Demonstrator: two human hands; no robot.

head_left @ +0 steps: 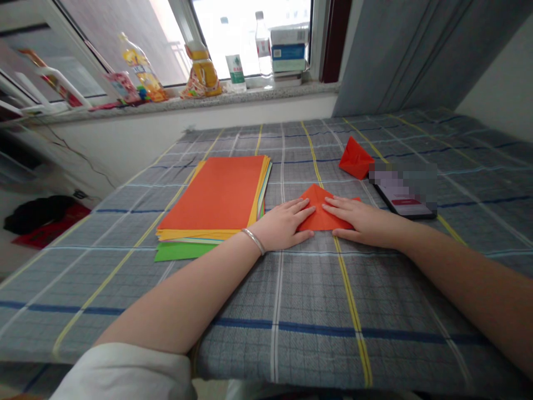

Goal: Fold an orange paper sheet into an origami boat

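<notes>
A folded orange-red sheet of paper [315, 195] lies flat on the checked cloth, its peak pointing away from me. My left hand [287, 221] rests on its left part, fingers stretched out. On the right part lies my right hand [353, 218], also with fingers extended and pressed down on the paper. Both hands cover much of the sheet, so its side corners are partly hidden. Beyond my right hand stands a folded red paper shape [355, 158] with raised triangular faces.
Left of my hands is a stack of coloured paper [219, 191], orange on top. A phone [406, 200] lies to the right on the checked cloth [233, 344]. Bottles, boxes [288, 53] and packets line the windowsill [250, 95] at the back.
</notes>
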